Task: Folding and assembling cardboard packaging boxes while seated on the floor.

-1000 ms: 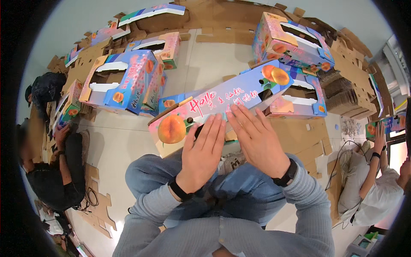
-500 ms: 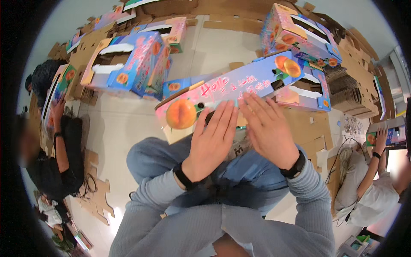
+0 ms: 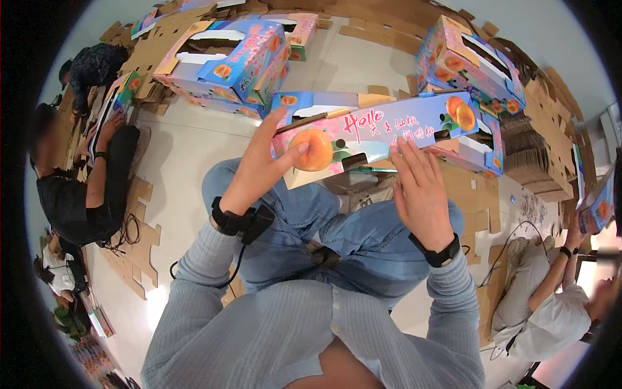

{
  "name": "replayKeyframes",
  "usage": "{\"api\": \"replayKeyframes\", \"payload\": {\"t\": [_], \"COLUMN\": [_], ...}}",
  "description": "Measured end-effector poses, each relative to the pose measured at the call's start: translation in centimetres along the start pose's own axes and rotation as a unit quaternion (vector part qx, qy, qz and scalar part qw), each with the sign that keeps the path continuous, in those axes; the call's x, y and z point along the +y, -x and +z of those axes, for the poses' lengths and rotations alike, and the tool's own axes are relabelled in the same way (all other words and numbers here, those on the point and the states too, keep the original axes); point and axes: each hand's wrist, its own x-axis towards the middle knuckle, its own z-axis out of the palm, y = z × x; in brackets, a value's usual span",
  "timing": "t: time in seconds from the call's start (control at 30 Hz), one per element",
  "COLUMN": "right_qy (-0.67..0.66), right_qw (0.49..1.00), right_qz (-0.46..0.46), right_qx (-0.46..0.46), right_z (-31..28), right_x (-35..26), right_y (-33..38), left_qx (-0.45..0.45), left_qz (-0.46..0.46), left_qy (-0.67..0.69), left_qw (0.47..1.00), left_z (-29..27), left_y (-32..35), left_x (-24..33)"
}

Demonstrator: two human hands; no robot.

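Observation:
A long cardboard fruit box [image 3: 382, 133], blue and pink with printed peaches and dark cut-out holes, lies tilted in front of my knees, its right end higher. My left hand [image 3: 256, 170] grips the box's left end, thumb pressed on the printed panel by a peach and fingers around the end edge. My right hand [image 3: 421, 188] rests on the panel's near edge, right of the middle, with fingers stretched out. Both wrists wear black bands. The underside of the box is hidden.
Finished-looking peach boxes [image 3: 223, 65] stand at the far left, and more boxes [image 3: 470, 68] at the far right. Stacked flat cardboard [image 3: 538, 142] lies beside them. Co-workers sit at the left [image 3: 81, 175] and right [image 3: 551, 305], each handling a box. A black cable [image 3: 123, 227] lies on the floor.
My left hand has moved from the panel's middle to the box's left end and taken hold there. My right hand stays on the panel. The box has shifted a little rightward.

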Motion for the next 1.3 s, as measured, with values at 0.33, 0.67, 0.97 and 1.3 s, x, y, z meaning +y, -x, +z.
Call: {"api": "replayKeyframes", "payload": {"t": [0.33, 0.67, 0.97, 1.3], "right_qy": [-0.042, -0.325, -0.470, -0.363], "right_qw": [0.980, 0.898, 0.851, 0.908], "right_qz": [0.097, 0.297, 0.231, 0.123], "right_qx": [0.168, 0.023, 0.037, -0.169], "right_z": [-1.7, -0.6, -0.1, 3.6], "right_x": [12.3, 17.7, 18.6, 17.6], "right_y": [0.4, 0.0, 0.5, 1.3], "left_qx": [0.006, -0.068, -0.116, -0.230], "left_qz": [-0.074, -0.268, -0.065, 0.003], "left_qy": [0.193, 0.382, 0.278, -0.059], "left_qw": [0.978, 0.882, 0.951, 0.971], "left_z": [2.3, 2.2, -1.9, -0.7], "left_y": [3.2, 4.2, -0.1, -1.4], "left_x": [-1.3, 1.1, -1.6, -8.1]}}
